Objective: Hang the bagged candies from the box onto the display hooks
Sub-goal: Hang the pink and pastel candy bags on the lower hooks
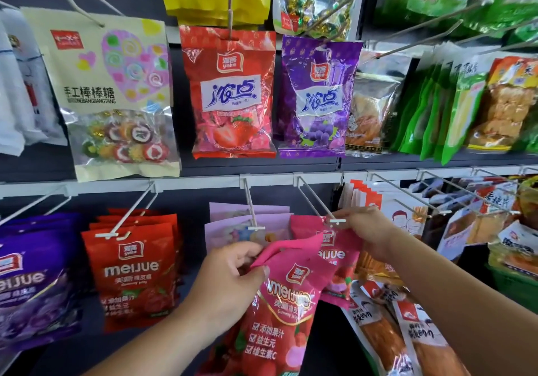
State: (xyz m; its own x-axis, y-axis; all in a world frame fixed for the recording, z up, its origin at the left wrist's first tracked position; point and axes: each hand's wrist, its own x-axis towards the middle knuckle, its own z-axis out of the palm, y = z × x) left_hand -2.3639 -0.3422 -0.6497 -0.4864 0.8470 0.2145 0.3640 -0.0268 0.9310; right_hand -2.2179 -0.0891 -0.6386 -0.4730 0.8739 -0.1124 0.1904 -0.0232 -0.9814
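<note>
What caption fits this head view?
Left hand holds a pink gummy bag; right hand pinches a second pink bag at the hook.

Bright and even throughout, lit seemingly from overhead and in front; casts only soft, faint shadows beneath the hanging packs onto the dark back panel (189,201); throws white glare across the foil of the red strawberry bag (230,93), the purple grape bag (317,99) and the pink gummy bag (279,303), and sparkles on the clear wrapped-sweets bag (314,0); smears the left hand (233,274) and right hand (369,230) slightly; softens print toward the corners; bows the white hooks (81,7) and shelf rail (189,182) outward at the edges; looks mildly compressed and grainy overall.
</note>
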